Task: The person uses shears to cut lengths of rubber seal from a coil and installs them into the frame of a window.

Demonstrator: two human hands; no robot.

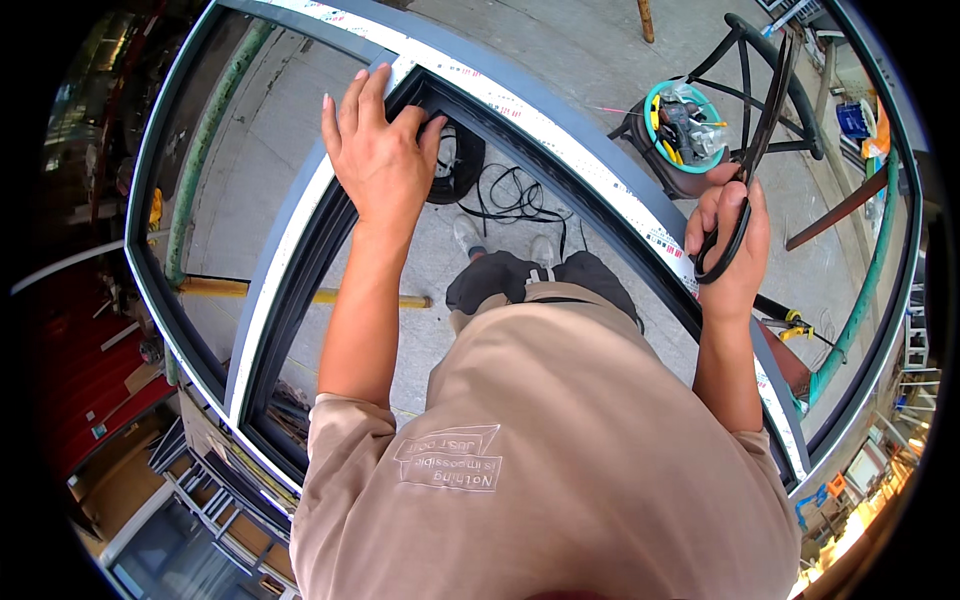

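A large grey window frame (478,80), its faces covered with printed white protective film, lies across in front of me. At an inner corner of it, my left hand (378,150) grips the bar. Two or three fingers reach over the film, while the forefinger and thumb bend down to the black rubber strip (520,150) lining the inner edge. Just what the two fingertips pinch is hidden. In my right hand (735,240), beside the frame's right bar, is a pair of black scissors (772,115), blades pointing away from me.
Beyond the frame, a turquoise basin (655,125) of tools sits on a dark stool (690,185), near a black tubular stand (745,40). Loose black strip (515,205) and a black bag (462,170) lie on the concrete floor. Green pipes (200,150) pass under the frame.
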